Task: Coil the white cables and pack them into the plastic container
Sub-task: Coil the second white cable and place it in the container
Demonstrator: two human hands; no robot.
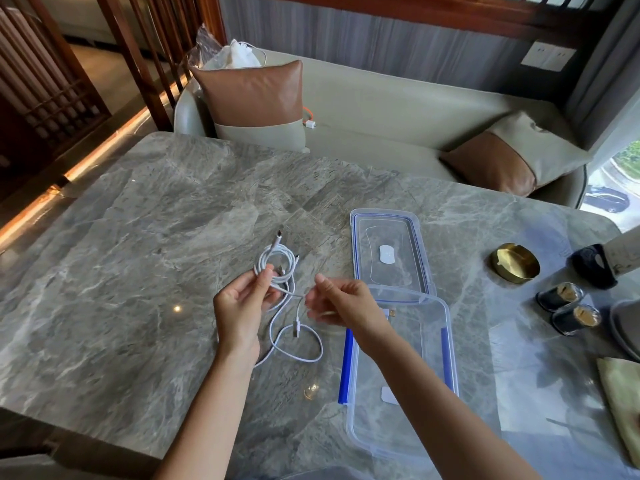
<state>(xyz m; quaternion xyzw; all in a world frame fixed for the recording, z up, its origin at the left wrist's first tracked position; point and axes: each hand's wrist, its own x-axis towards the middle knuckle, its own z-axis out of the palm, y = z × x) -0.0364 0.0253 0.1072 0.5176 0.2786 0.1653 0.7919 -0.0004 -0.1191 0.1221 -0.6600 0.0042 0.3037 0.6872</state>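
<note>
While gripping the coiled turns of the white cable (pixel 277 270) in the left hand (pixel 242 306), thumb in front and fingers curled behind the bundle, pinches a loose strand of it with the right hand (pixel 343 306), fingers curled and partly blurred. Holds both hands close together above the grey marble table (pixel 121 254), a short stretch of cable running between them. Has one plug (pixel 278 235) sticking up from the far side of the coil. Lets the uncoiled rest drop below the hands into a wide loop (pixel 301 356) that appears to lie on the table, with a flat USB plug (pixel 296 330) across it. Cannot tell whether the bundle is one cable or several.

Has the clear plastic container (pixel 426 341) open just right of the loop, partly under the right forearm, with a blue clip (pixel 345 368) on its near long side. Cannot tell what the small gold-tipped plug (pixel 391 312) just past the right wrist belongs to. Has the lid (pixel 389 233) lying flat beyond the container, its near edge meeting the container's far rim.

Farther right on the table: a brass ashtray (pixel 515 262), two small dark jars (pixel 559 296), a black object (pixel 592 266), a yellow-green cloth (pixel 623 400). Beyond the table: a pale bench (pixel 381 109) with two brown-and-cream cushions (pixel 254 95), a white bag (pixel 239 55) and an orange cord (pixel 309 123) on the seat.
</note>
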